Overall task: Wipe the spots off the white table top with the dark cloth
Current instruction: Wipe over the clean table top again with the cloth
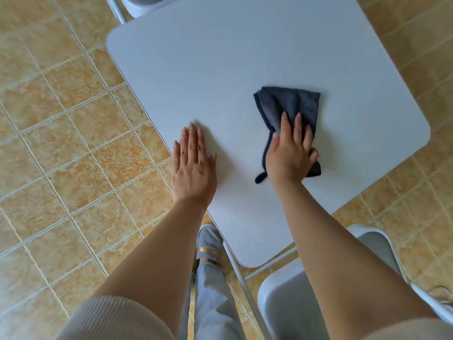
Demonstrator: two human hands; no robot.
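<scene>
Tan floor tiles (73, 148) with pale grout lines run diagonally across the whole room, evenly lit by soft daylight. A white chair (289, 307) stands at the lower right, and another chair (144, 3) shows at the top edge.

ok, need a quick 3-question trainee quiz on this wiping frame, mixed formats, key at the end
1. True or false: the left hand holds the dark cloth.
2. Multiple choice: where does the left hand rest? A) flat on the white table top near its edge B) on the chair C) in the air above the floor
3. Fill in: the right hand presses the cloth with its fingers ____ (spread flat / curled into a fist).

Key: 1 false; 2 A; 3 spread flat
</scene>
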